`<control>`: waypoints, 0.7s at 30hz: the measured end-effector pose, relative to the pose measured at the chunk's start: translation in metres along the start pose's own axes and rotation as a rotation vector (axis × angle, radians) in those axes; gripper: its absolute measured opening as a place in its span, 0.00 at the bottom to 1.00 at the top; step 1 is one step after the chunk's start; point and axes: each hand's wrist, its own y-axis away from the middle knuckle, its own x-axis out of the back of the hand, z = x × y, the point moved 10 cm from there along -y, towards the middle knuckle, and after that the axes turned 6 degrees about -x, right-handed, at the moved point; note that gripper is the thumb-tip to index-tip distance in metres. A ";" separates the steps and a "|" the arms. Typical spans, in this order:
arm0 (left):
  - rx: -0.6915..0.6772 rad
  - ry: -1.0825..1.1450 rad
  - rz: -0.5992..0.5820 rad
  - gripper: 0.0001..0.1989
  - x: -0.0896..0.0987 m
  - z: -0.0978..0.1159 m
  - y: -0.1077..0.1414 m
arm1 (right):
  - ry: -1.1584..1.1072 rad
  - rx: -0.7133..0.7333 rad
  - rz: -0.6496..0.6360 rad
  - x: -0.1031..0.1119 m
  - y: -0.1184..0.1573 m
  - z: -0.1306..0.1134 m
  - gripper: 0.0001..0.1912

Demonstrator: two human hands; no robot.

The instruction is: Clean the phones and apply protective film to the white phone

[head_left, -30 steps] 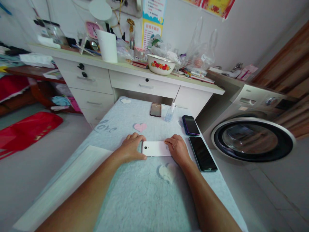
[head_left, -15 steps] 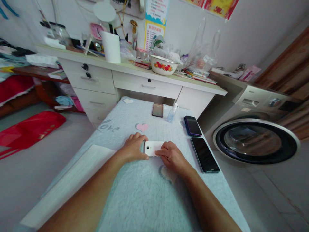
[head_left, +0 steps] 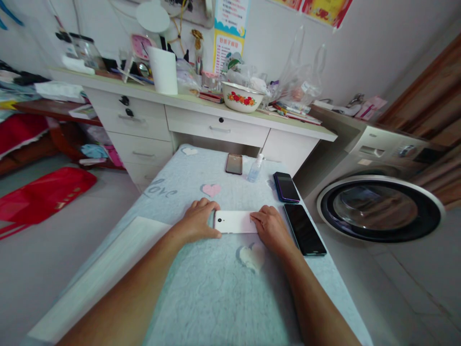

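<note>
A white phone point(head_left: 236, 222) lies back up on the pale blue cloth of the table point(head_left: 216, 298), its camera at the left end. My left hand point(head_left: 200, 220) grips that left end between thumb and fingers. Over the phone's right end, my right hand point(head_left: 271, 226) has its fingers bent and pressed together against the white back; whether anything small is between them is hidden. Two dark phones, one point(head_left: 287, 187) behind the other point(head_left: 304, 230), lie to the right of my right hand.
Farther back on the cloth are a brown-edged phone or case point(head_left: 234, 164) and a clear spray bottle point(head_left: 255, 168). A long white strip point(head_left: 101, 274) lies under my left forearm. Beyond stands a cluttered desk point(head_left: 201, 102), with a washing machine point(head_left: 374, 163) at the right.
My right hand has slid right along the white phone, from near its middle to its right end, uncovering more of the back. My left hand stays at the camera end.
</note>
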 end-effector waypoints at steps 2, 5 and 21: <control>-0.001 -0.003 0.003 0.32 0.000 0.000 0.000 | 0.003 0.022 -0.017 -0.005 0.000 -0.009 0.13; -0.004 -0.007 0.005 0.32 0.000 0.001 -0.001 | -0.008 0.103 -0.034 -0.013 0.001 -0.030 0.12; -0.002 -0.019 0.009 0.31 0.001 0.002 -0.001 | -0.153 0.342 -0.096 -0.016 0.015 -0.091 0.12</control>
